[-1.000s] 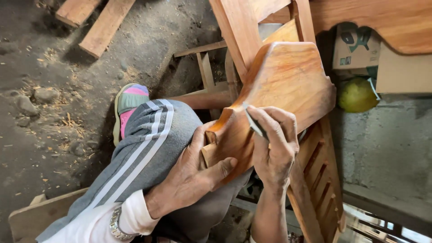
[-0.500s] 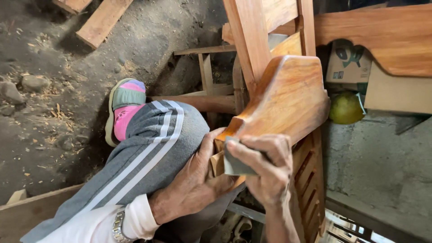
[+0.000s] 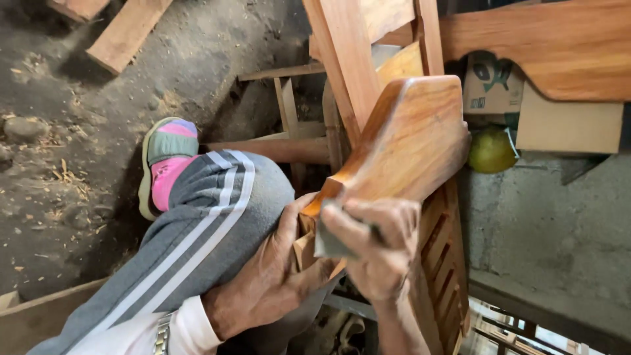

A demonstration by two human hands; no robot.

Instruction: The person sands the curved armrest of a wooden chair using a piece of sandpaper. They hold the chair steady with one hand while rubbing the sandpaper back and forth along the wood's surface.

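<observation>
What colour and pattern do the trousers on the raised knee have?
Grey trousers with white stripes down the side, seen in the head view.

Right hand (image 3: 374, 253) with the grey sanding pad (image 3: 330, 240) slides from the upper edge of the curved wooden piece (image 3: 407, 141) down to its lower left end, beside the left hand (image 3: 273, 276). View drifts slightly.

Soft daylight, dim shadowed upper left corner, slight motion blur throughout.
</observation>
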